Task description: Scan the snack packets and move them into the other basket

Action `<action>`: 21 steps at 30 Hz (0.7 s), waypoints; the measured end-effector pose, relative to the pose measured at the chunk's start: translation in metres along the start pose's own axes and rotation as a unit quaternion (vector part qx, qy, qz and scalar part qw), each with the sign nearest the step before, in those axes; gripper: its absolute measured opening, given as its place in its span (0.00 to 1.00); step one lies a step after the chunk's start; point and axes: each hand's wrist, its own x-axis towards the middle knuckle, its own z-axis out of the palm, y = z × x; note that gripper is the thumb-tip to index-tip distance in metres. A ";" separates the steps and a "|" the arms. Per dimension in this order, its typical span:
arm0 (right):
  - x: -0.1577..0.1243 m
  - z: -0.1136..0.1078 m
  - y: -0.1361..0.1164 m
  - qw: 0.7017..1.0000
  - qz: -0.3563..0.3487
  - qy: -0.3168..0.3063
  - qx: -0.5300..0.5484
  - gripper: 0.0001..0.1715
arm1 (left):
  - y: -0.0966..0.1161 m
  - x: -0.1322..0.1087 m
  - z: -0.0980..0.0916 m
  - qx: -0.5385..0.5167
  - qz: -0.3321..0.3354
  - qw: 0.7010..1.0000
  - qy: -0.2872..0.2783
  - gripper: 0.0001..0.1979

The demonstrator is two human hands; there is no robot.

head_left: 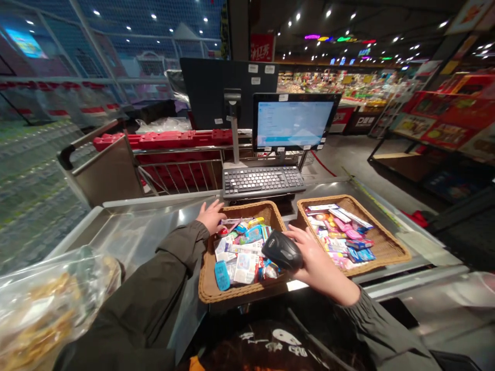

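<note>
My right hand (315, 260) is wrapped round a black barcode scanner (281, 250), its head pointing left over the near basket. My left hand (211, 217) lies at the back left rim of that wicker basket (211, 295), fingers spread and nothing visibly held. Small packaged goods fill the basket: a blue pack (222, 275), a light blue packet (252, 235), white printed packs (246, 268) and a round red item (223, 232) close to my left fingers. Whether my left fingertips touch any of these cannot be made out.
A second wicker basket (390, 253) of toothpaste-like boxes and pink packets stands to the right. Behind are a keyboard (264, 180) and a lit monitor (294, 123) on the metal counter (135, 226). A clear plastic bag of food (58, 299) lies at left.
</note>
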 end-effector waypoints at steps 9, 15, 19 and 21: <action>-0.060 -0.042 0.055 0.985 0.079 0.136 -0.073 0.32 | 0.102 0.039 -0.046 -0.035 0.225 0.972 0.064 0.18; -0.109 -0.074 0.104 0.953 0.155 0.233 -0.116 0.31 | 0.208 0.091 -0.029 -0.028 0.348 0.936 0.040 0.16; -0.131 -0.087 0.122 0.944 0.186 0.246 -0.119 0.31 | 0.278 0.132 0.000 -0.019 0.396 0.918 0.004 0.17; -0.137 -0.092 0.129 0.943 0.198 0.245 -0.113 0.31 | 0.310 0.150 0.012 -0.010 0.412 0.910 -0.035 0.17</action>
